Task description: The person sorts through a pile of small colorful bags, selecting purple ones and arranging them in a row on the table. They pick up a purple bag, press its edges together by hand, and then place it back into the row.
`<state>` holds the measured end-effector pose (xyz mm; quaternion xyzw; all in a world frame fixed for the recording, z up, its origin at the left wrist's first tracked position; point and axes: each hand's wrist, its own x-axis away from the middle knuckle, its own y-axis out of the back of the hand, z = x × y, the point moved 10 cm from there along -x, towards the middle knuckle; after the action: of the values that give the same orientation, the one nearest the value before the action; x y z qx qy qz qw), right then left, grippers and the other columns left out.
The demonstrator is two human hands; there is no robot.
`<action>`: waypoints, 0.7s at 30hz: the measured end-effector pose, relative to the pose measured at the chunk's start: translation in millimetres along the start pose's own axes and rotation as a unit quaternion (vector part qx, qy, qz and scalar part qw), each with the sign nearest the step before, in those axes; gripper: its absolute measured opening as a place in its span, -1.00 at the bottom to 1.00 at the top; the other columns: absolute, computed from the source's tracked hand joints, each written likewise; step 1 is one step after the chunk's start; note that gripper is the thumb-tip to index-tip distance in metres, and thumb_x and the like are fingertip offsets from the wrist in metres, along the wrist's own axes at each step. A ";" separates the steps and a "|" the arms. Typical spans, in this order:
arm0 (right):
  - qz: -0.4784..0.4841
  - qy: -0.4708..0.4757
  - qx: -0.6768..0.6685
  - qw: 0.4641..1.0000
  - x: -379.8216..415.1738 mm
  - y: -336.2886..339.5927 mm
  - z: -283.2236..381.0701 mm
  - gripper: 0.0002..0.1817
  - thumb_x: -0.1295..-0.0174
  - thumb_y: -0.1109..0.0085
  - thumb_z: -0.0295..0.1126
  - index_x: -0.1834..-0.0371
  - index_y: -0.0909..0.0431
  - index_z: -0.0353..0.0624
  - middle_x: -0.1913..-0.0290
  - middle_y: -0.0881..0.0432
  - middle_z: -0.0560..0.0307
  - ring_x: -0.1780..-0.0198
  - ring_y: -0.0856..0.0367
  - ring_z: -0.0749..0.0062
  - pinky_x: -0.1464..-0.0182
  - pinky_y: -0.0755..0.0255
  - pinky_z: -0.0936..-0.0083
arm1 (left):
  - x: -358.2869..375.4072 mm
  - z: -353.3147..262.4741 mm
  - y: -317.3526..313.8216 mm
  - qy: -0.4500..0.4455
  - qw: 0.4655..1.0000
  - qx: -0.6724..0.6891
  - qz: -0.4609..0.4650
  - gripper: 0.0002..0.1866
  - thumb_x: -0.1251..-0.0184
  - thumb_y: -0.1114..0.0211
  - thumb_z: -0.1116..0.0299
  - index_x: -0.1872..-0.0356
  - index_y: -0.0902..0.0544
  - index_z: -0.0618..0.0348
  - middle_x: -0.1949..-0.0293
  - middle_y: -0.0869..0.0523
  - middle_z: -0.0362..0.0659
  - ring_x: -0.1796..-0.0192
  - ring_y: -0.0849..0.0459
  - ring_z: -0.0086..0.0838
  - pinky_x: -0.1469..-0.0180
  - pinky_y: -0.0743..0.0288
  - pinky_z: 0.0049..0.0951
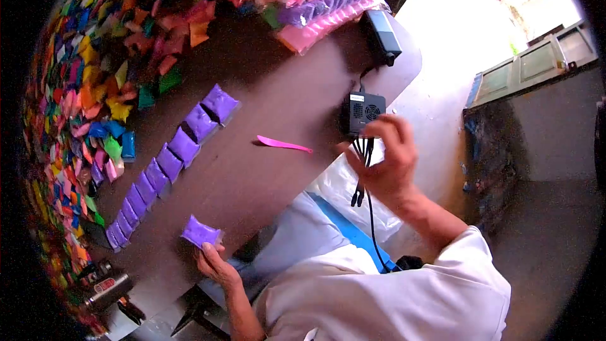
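Note:
My left hand [218, 266] pinches one edge of a small purple packet [202, 232] with a clear margin, over the table's near side. My right hand [390, 161], slightly blurred, is raised near the table edge with thumb and fingers curved apart and nothing visible between them. It overlaps the lower part of a black box with a fan grille [367, 110] and its hanging black cables [360, 197]. A slanting row of purple packets [169, 163] lies on the brown table [252, 180]. Between the row and my right hand rests a pink plastic spatula-like tool [284, 144].
A large heap of multicoloured packets [88, 95] covers the far left. Clear bags of pink and purple packets [334, 6] are stacked at the back, beside a black device [382, 36]. A metal cylinder [107, 287] stands at lower left. Clear plastic sheeting [353, 183] hangs by my lap.

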<state>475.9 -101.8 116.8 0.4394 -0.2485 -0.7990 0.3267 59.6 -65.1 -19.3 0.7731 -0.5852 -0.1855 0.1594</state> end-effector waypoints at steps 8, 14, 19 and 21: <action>0.116 -0.119 0.108 0.980 -5.9 -38.5 -67.4 -0.28 0.11 -0.46 -0.12 -0.12 -0.36 -0.14 0.15 -0.59 -0.06 0.10 -0.57 -0.01 0.04 -0.43 0.15 | 4.4 5.5 -4.8 0.072 0.992 0.097 0.027 -0.61 -0.47 0.03 0.18 0.45 -0.51 0.29 0.51 -0.45 -0.17 0.33 -0.44 -0.39 0.26 -0.32 -0.36; 0.189 -0.092 -0.050 0.976 -77.8 -78.5 -94.6 -0.24 0.01 -0.44 -0.03 -0.22 -0.38 -0.15 0.14 -0.65 -0.03 0.12 -0.64 0.25 0.08 -0.49 0.36 | 0.3 -2.2 -7.5 -0.011 0.994 0.067 0.086 -0.63 -0.45 0.04 0.22 0.45 -0.54 0.27 0.51 -0.52 -0.12 0.25 -0.43 -0.27 0.10 -0.29 -0.24; 0.216 -0.100 0.051 0.970 -99.9 -73.2 -91.0 -0.24 -0.01 -0.41 -0.07 -0.26 -0.39 -0.20 -0.04 -0.61 -0.08 -0.04 -0.59 0.12 -0.07 -0.45 0.33 | 2.8 6.6 -6.0 -0.036 0.992 0.075 0.094 -0.65 -0.49 -0.01 0.13 0.26 -0.54 0.26 0.43 -0.55 -0.20 0.33 -0.49 -0.49 0.22 -0.36 -0.42; 0.109 -0.021 0.129 0.985 -102.4 -51.9 -69.0 -0.40 -0.05 -0.37 -0.15 -0.14 -0.47 -0.19 -0.06 -0.59 -0.07 -0.05 -0.57 0.05 -0.08 -0.46 0.32 | 3.8 5.5 -8.3 -0.032 0.991 0.079 0.099 -0.64 -0.49 0.00 0.12 0.25 -0.54 0.26 0.43 -0.55 -0.20 0.33 -0.49 -0.49 0.22 -0.36 -0.43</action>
<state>560.8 0.9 102.7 0.4317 -0.4026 -0.7288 0.3471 64.9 -66.7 -28.4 0.7152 -0.6765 -0.1463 0.0969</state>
